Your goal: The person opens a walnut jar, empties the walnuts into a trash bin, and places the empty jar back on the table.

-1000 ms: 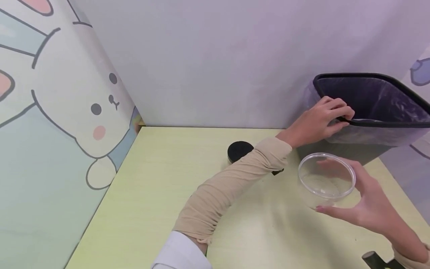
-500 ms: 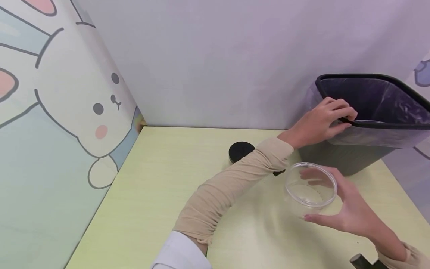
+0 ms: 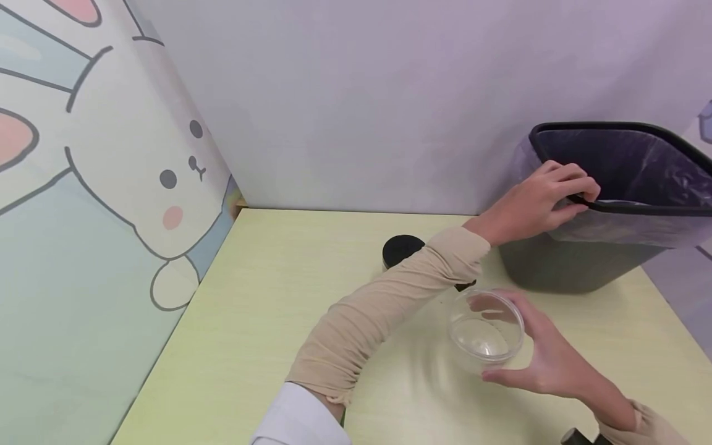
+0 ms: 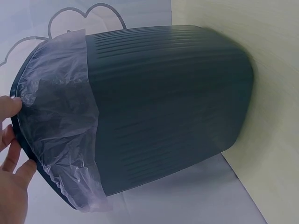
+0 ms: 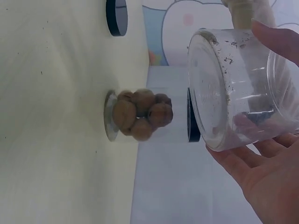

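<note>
At the far left of my head feed, a white cartoon rabbit [image 3: 133, 142] covers the wall [image 3: 44, 309], and the pale tabletop [image 3: 278, 266] runs alongside it. Next along, I have a lidded jar [image 5: 180, 100] standing upright, its black lid [image 3: 403, 249] partly covered by the left arm's tan sleeve [image 3: 384, 315]. My right wrist feed shows brown round pieces [image 5: 141, 114] inside that jar and a black disc [image 5: 117, 17] lying near it. A small dark piece [image 3: 465, 285] pokes out below the sleeve, too hidden for me to name.

To the right of it I see a clear jar [image 3: 483, 339] above the tabletop, open mouth upward, with dark specks on its side near the base. The right hand [image 3: 550, 368] is clamped round it, thumb on the near side, fingers on the far side.

Farther right, well apart from the other hand, the left hand [image 3: 536, 204] grips the black rim [image 3: 651, 211] of a dark bin [image 3: 578, 266], fingers curled over the edge. A translucent liner [image 3: 628, 230] folds over that rim and hangs down outside.
</note>
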A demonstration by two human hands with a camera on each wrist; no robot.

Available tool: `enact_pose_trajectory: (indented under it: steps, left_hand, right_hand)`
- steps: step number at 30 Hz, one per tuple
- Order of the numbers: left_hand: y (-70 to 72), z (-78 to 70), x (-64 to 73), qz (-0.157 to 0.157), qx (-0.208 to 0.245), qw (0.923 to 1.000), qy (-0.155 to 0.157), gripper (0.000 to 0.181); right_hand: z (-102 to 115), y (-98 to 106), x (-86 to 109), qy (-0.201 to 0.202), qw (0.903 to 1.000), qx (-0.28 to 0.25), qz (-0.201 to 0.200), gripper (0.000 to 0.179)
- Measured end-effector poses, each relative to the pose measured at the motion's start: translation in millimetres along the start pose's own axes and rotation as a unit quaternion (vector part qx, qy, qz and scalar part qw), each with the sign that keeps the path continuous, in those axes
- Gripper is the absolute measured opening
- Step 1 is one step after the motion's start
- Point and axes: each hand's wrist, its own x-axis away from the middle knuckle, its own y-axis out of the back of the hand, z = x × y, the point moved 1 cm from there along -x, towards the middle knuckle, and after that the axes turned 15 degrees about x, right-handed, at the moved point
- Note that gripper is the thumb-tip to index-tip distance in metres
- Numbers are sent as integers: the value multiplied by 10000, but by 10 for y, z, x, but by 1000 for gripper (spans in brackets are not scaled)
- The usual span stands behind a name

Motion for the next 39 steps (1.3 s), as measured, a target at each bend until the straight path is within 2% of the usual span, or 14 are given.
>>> enact_pose_trajectory:
  steps: [8,13,22,31,39]
  left_hand:
    - [24,-29,3,6,-61,10000,-2,21]
    - [39,-38,10,47,-100,9999,10,21]
    - [29,-49,-3,118,-174,9998,48,22]
    - [50,-70,6,274,-93,9993,217,23]
    - [63,-73,29,282,2,9993,257,23]
  right_hand:
    - [-242,-239,123,-409,9987,-125,273,99]
    - [-339,-374,135,-522,9973,-291,420,98]
    - [-399,-559,113,-668,9954,-299,626,93]
    - [-407,-710,102,-1002,9901,276,944,94]
    - [-471,-911,102,-951,9897,251,1042,97]
